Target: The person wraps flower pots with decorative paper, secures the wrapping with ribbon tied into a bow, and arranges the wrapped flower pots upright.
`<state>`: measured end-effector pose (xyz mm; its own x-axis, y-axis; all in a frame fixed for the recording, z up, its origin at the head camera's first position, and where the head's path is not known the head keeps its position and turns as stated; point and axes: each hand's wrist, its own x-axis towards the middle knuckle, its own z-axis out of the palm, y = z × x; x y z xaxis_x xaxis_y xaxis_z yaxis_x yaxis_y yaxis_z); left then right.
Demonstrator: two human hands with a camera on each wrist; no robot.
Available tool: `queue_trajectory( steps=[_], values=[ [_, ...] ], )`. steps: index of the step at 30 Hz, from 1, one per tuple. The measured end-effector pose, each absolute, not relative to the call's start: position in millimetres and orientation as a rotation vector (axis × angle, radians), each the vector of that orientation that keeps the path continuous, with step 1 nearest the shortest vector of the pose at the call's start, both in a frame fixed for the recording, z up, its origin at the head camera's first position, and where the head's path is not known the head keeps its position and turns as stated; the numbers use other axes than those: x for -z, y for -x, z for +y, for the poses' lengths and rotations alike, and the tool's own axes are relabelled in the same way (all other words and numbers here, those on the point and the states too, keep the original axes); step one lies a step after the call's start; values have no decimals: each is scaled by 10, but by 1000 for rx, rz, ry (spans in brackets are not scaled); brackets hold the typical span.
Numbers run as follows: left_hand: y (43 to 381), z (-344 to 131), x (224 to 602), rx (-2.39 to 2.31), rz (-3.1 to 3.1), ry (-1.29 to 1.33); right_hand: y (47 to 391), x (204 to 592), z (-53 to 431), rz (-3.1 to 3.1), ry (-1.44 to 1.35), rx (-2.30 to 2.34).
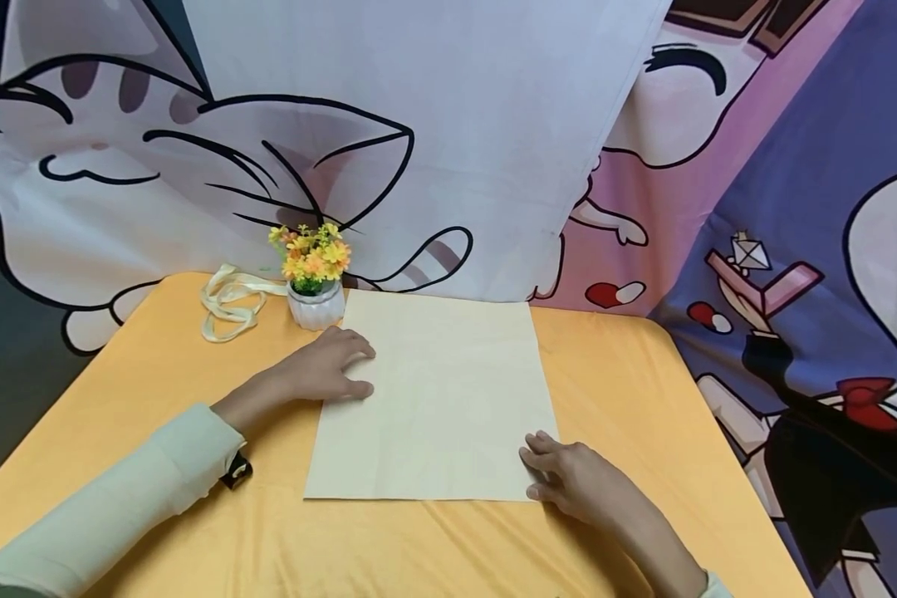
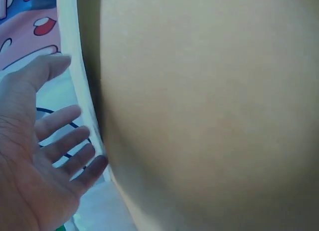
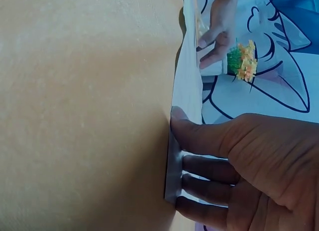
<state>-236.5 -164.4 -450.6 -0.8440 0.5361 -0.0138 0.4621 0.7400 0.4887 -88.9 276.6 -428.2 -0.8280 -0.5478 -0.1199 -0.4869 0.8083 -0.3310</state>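
Note:
A flat, square cream sheet (image 1: 433, 407) lies on the yellow-covered table; I cannot tell if it is paper or cloth. My left hand (image 1: 325, 365) rests at its left edge, thumb and fingers spread and reaching over it. In the left wrist view, the left hand's fingers (image 2: 60, 126) are apart and reach to the sheet's side. At the near right corner, my right hand (image 1: 579, 482) touches the sheet, fingers extended. The right wrist view shows the right thumb (image 3: 199, 136) and fingers along the sheet's edge, not curled round it.
A white pot with yellow flowers (image 1: 316, 270) stands behind the left hand. Left of it lies a loose tangle of cream ribbon (image 1: 227, 303). A dark band (image 1: 237, 472) shows under the left sleeve. A cartoon-printed curtain (image 1: 456, 149) hangs behind the yellow table (image 1: 389, 548).

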Motion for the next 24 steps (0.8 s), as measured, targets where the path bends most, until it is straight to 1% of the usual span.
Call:
queue_trajectory(
  steps=[3,5,11,14,18,24],
  values=[
    [2386,-1696,4527,-805,2880,-744,868,4293,2756,2779,783,445],
    [2397,-1733,4530,-890,2945,-622,857,4301,2752,2784,773,441],
    [2419,-1822,4490,-1125,3052,69,849,4295,2742,2807,731,408],
    [2448,-1849,4482,-1235,3053,313,852,4285,2732,2806,714,397],
    [2518,-1878,4501,-1392,3029,410,852,4284,2729,2799,702,406],
    [2667,-1887,4550,-1542,2897,413,848,4304,2754,2806,700,433]
  ],
)
